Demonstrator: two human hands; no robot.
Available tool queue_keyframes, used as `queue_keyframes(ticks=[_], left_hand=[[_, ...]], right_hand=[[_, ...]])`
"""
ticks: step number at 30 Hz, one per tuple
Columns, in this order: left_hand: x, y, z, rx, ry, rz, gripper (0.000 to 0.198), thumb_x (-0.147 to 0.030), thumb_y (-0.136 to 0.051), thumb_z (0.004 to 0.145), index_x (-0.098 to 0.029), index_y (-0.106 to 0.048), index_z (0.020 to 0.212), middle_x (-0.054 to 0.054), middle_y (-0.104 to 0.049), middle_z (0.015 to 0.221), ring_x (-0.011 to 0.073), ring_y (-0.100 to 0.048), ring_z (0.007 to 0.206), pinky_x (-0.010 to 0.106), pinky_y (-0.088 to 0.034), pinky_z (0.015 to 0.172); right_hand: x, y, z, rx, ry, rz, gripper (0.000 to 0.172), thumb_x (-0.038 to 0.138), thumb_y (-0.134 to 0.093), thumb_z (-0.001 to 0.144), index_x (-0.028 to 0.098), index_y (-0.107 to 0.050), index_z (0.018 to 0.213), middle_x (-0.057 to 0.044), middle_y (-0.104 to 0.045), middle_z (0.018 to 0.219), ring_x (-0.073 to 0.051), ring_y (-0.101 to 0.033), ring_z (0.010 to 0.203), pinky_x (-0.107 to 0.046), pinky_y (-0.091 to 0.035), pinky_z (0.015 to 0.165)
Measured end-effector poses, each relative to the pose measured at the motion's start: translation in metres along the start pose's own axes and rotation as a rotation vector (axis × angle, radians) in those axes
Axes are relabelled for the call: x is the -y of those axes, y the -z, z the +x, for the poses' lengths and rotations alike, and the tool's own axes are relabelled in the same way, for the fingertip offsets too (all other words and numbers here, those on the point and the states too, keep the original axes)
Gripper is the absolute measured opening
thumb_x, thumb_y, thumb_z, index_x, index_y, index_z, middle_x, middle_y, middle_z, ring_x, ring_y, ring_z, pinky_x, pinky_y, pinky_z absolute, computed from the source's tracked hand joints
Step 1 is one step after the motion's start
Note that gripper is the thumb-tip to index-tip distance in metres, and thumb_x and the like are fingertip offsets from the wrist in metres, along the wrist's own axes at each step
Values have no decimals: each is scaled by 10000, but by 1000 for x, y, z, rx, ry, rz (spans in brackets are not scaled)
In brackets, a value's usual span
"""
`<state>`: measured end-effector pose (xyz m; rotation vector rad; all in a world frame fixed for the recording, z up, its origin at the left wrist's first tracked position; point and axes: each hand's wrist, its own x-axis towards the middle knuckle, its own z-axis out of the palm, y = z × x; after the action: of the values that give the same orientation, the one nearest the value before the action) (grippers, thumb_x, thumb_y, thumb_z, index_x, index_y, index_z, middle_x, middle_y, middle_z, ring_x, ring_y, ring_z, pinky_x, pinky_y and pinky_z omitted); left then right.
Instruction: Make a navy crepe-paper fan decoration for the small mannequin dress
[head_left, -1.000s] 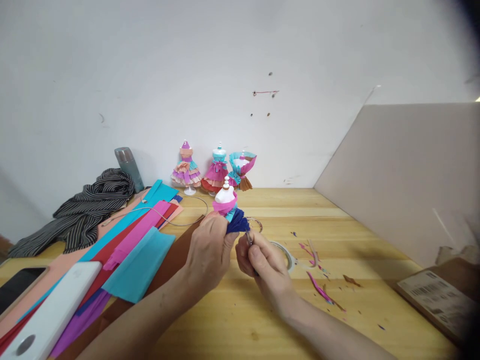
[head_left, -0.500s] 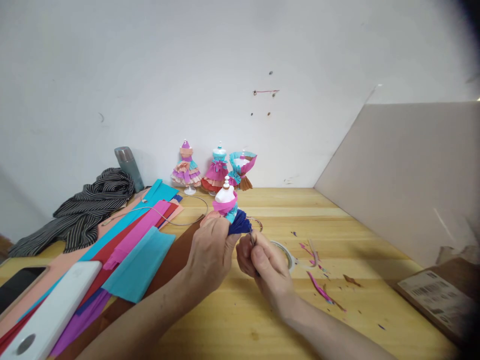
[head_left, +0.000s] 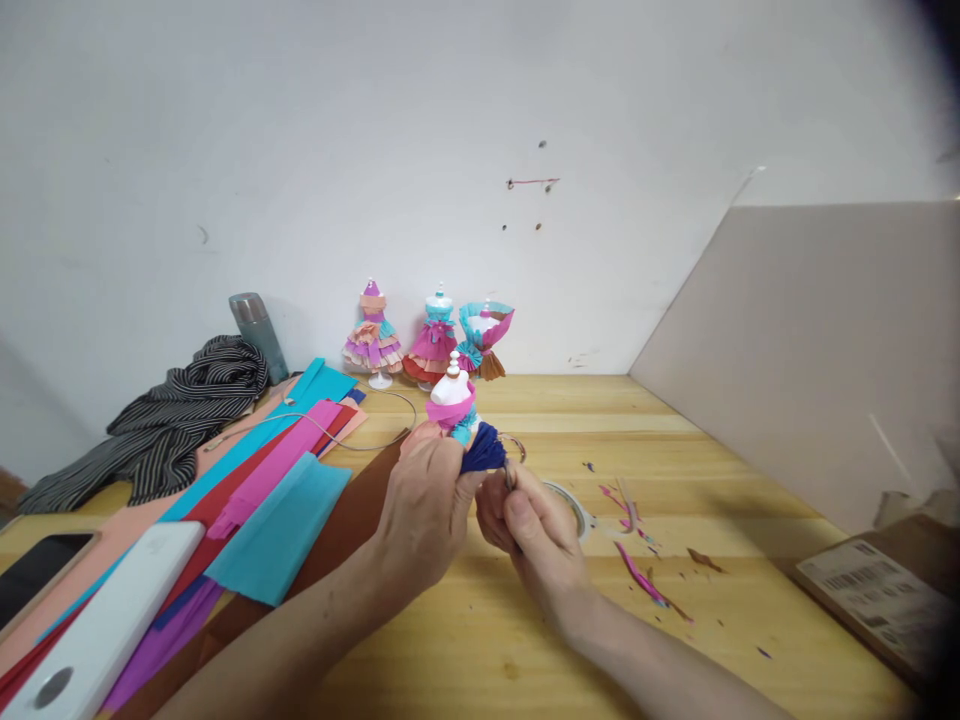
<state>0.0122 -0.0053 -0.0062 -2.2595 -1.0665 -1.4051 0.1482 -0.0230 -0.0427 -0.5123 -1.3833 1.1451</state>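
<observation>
Nothing legible from here. At four o'clock, the shipping label (head_left: 874,590) on the cardboard box (head_left: 911,640) shows barcodes and print too small to read; at eight o'clock, the faint mark on the power bank (head_left: 105,625) is illegible.

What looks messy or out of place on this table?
Pink and brown paper scraps lie scattered on the table, right of the right hand. At the wall, the rightmost paper dress seems to lean, unlike the two upright dresses beside it.

Matt crepe paper sheets (head_left: 281,535) on smooth wooden table (head_left: 480,640).
</observation>
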Motion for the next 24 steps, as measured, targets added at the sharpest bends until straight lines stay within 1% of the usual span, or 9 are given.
queue_keyframes(ticks=[4,8,11,13,16,20,24], left_hand=[[-1,0,1,-4,-2,-5,280,-282,-329,998,-227,-484,771,20,-584,628,217,-589,638,341,-495,657],[-1,1,0,69,71,-41,262,-274,-357,985,-217,-489,765,33,-597,664,213,-578,641,332,-478,626],[0,2,0,79,104,-71,299,-287,-335,991,-215,-486,743,43,-603,681,213,-571,647,332,-476,618],[0,3,1,84,129,-87,321,-297,-322,995,-214,-488,734,53,-611,698,217,-573,666,331,-473,609],[0,4,1,127,181,-99,307,-292,-337,989,-213,-503,744,45,-609,697,213,-567,669,330,-470,619],[0,3,0,127,157,-104,279,-269,-352,972,-217,-508,747,36,-587,695,216,-554,683,340,-474,657],[1,2,0,141,118,-96,272,-263,-342,970,-216,-498,753,36,-572,686,218,-544,681,332,-458,644]], right_hand=[[-2,-2,0,-21,1,13,400,521,-470,967,208,-445,720,53,-320,626,-101,-247,519,-262,-212,474],[6,-7,3,-57,-5,120,411,553,-518,928,214,-447,707,62,-314,589,-97,-238,485,-256,-214,447],[13,-9,6,-89,9,191,391,560,-550,903,223,-467,725,69,-307,563,-102,-241,469,-255,-223,442],[14,-8,7,-90,2,170,382,562,-554,899,221,-481,742,66,-324,561,-105,-260,473,-258,-228,450],[10,-7,6,-64,-13,96,387,546,-539,918,209,-486,733,50,-369,578,-107,-302,500,-262,-238,471],[3,-4,4,-33,-17,70,401,540,-528,930,202,-487,716,45,-380,587,-111,-332,526,-268,-264,498],[3,-2,3,-20,-30,85,374,519,-522,940,201,-497,746,44,-381,596,-115,-347,543,-267,-273,511]])
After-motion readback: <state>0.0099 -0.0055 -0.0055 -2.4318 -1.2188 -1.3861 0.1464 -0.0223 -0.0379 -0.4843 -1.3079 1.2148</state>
